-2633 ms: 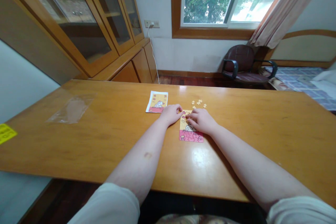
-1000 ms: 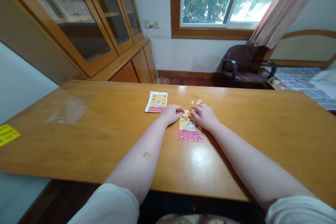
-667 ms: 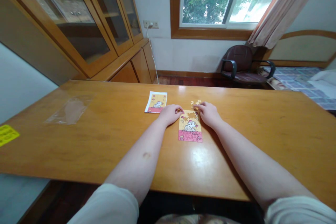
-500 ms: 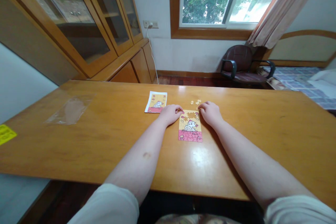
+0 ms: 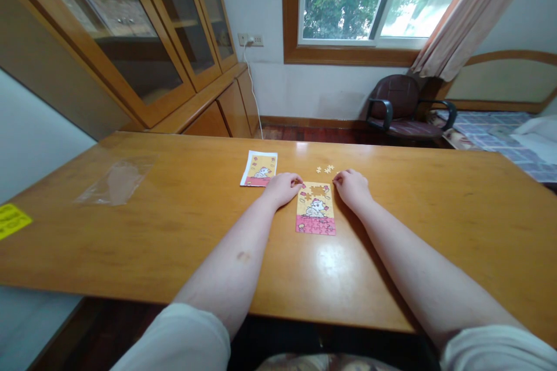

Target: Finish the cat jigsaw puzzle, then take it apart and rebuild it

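Note:
A partly assembled jigsaw puzzle [image 5: 317,225] lies flat on the wooden table [image 5: 183,214], showing a white cartoon animal on yellow and pink. Gaps in its upper part let the tabletop show through. My left hand [image 5: 282,189] rests at the puzzle's upper left corner, fingers closed and fingertips on the edge. Just off the upper right corner is my right hand [image 5: 353,186], its thumb and fingers pinched together; whatever they may hold is too small to make out. Several loose yellow puzzle pieces [image 5: 328,168] lie beyond the puzzle, close to my right hand.
A reference picture card [image 5: 256,173] with the same design lies left of the puzzle, behind my left hand. Farther left is a clear plastic bag [image 5: 116,182], and a yellow label [image 5: 13,220] sits at the table's left edge. A chair [image 5: 398,104] stands beyond the table.
My right hand has shifted slightly right, its fingertips now a little apart from the puzzle's upper right edge. My left hand has stayed at the upper left corner.

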Tool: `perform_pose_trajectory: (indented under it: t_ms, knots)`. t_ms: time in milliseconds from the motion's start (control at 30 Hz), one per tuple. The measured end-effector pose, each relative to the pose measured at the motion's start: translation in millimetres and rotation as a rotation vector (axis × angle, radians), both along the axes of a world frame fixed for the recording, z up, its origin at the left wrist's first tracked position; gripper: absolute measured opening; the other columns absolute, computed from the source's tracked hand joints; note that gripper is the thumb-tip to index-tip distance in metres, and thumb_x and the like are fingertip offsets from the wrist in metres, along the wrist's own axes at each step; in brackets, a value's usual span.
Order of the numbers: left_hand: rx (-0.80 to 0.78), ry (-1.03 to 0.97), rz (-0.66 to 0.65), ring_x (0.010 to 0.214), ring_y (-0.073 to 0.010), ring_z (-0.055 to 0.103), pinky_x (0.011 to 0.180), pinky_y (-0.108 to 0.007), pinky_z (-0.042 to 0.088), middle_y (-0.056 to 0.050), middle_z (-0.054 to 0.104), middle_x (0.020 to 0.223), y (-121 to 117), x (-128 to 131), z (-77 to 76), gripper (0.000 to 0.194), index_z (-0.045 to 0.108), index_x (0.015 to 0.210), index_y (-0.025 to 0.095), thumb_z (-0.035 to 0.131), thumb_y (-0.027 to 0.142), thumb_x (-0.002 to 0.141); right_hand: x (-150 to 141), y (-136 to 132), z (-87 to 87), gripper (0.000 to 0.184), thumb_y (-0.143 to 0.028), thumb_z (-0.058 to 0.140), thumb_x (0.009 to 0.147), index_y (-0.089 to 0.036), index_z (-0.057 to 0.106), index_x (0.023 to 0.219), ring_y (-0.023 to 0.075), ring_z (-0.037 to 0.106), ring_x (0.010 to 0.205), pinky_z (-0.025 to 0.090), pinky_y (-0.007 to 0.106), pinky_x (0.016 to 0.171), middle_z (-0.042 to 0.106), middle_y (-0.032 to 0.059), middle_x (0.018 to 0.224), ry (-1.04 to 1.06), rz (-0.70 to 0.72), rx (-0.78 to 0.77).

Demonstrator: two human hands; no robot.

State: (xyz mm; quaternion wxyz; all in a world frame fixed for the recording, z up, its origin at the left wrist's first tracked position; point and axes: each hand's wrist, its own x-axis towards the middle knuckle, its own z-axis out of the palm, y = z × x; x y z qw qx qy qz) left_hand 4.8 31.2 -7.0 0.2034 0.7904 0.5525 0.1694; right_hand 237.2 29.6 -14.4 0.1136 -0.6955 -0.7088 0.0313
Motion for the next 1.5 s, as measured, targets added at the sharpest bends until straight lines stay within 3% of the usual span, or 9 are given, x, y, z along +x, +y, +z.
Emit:
perform_pose_trajectory:
  t_ms: [167, 500, 667, 833, 933, 1100, 1200, 1367, 1500]
  knots:
    - [0.018, 0.003, -0.012, 0.082, -0.0188, 0.060, 0.070, -0.028, 0.043, -0.003, 0.068, 0.087, 0.8, -0.3, -1.6, 0.023, 0.070, 0.096, 0.023, 0.054, 0.034, 0.082, -0.3, -3.1, 4.7, 0.027, -0.033, 0.048, 0.090, -0.021, 0.070, 0.099, 0.0259, 0.057, 0.096, 0.040, 0.035, 0.079, 0.065, 0.0124, 0.104, -0.033, 0.005, -0.012]
    - [0.001, 0.018, -0.001, 0.084, -0.0193, 0.061, 0.072, -0.028, 0.044, -0.003, 0.069, 0.088, -0.1, 0.3, 0.4, 0.024, 0.070, 0.097, 0.023, 0.054, 0.034, 0.083, -0.9, -2.9, 7.5, 0.017, -0.027, 0.055, 0.084, -0.018, 0.069, 0.089, 0.0247, 0.060, 0.092, 0.042, 0.034, 0.079, 0.068, 0.0105, 0.096, 0.040, -0.018, 0.008]
    - [0.008, 0.023, 0.012, 0.085, -0.0193, 0.061, 0.073, -0.028, 0.044, -0.003, 0.069, 0.088, -0.6, 1.3, 1.4, 0.024, 0.070, 0.097, 0.023, 0.055, 0.035, 0.083, -13.2, -14.9, 16.1, 0.016, -0.024, 0.055, 0.085, -0.021, 0.070, 0.091, 0.0184, 0.062, 0.090, 0.044, 0.030, 0.083, 0.071, 0.0051, 0.094, 0.363, 0.320, 0.062]
    - [0.012, 0.024, 0.004, 0.084, -0.0187, 0.061, 0.075, -0.028, 0.045, -0.003, 0.069, 0.088, -0.8, 1.5, 2.3, 0.023, 0.070, 0.096, 0.022, 0.054, 0.032, 0.082, -29.5, -30.0, 14.1, 0.024, -0.026, 0.068, 0.076, -0.020, 0.071, 0.099, 0.0148, 0.063, 0.075, 0.047, 0.026, 0.072, 0.071, 0.0016, 0.083, 0.596, 0.606, -0.302]
    - [0.018, 0.017, 0.003, 0.084, -0.0187, 0.061, 0.074, -0.028, 0.044, -0.003, 0.069, 0.087, -0.6, 1.3, 2.0, 0.023, 0.070, 0.096, 0.023, 0.054, 0.032, 0.082, -33.4, -31.7, 8.8, 0.026, -0.023, 0.070, 0.074, -0.019, 0.071, 0.099, 0.0140, 0.062, 0.071, 0.046, 0.025, 0.070, 0.070, 0.0008, 0.078, 0.544, 0.646, -0.313]
    - [0.024, 0.019, -0.002, 0.082, -0.0184, 0.061, 0.072, -0.028, 0.044, -0.003, 0.069, 0.086, 0.0, 1.2, 0.5, 0.023, 0.070, 0.096, 0.023, 0.054, 0.032, 0.082, -34.5, -31.5, 11.2, 0.015, -0.025, 0.069, 0.076, -0.020, 0.071, 0.090, 0.0172, 0.061, 0.086, 0.043, 0.029, 0.082, 0.071, 0.0044, 0.089, 0.371, 0.803, -0.098]
    - [0.020, 0.023, 0.003, 0.083, -0.0184, 0.060, 0.073, -0.027, 0.044, -0.003, 0.069, 0.086, 0.1, 1.2, 0.2, 0.024, 0.070, 0.097, 0.022, 0.054, 0.032, 0.082, -33.1, -36.5, 20.4, 0.019, -0.033, 0.060, 0.084, -0.020, 0.071, 0.090, 0.0171, 0.060, 0.081, 0.042, 0.028, 0.078, 0.070, 0.0059, 0.085, 0.236, 0.840, -0.014]
    - [0.005, 0.024, 0.007, 0.082, -0.0185, 0.060, 0.071, -0.027, 0.044, -0.003, 0.068, 0.084, 0.6, 0.8, -0.2, 0.024, 0.070, 0.097, 0.023, 0.055, 0.033, 0.081, -31.3, -49.6, 35.2, 0.038, -0.037, 0.045, 0.089, -0.021, 0.071, 0.066, 0.0148, 0.055, 0.062, 0.037, 0.028, 0.068, 0.067, 0.0051, 0.064, 0.000, 0.927, -0.053]
    - [0.013, 0.016, 0.011, 0.081, -0.0183, 0.060, 0.069, -0.027, 0.043, -0.002, 0.068, 0.085, 0.8, 0.5, -0.9, 0.023, 0.069, 0.096, 0.024, 0.056, 0.034, 0.081, -31.9, -52.2, 36.7, 0.040, -0.041, 0.043, 0.089, -0.022, 0.073, 0.072, 0.0158, 0.058, 0.066, 0.035, 0.027, 0.067, 0.070, 0.0061, 0.068, -0.058, 0.929, -0.094]
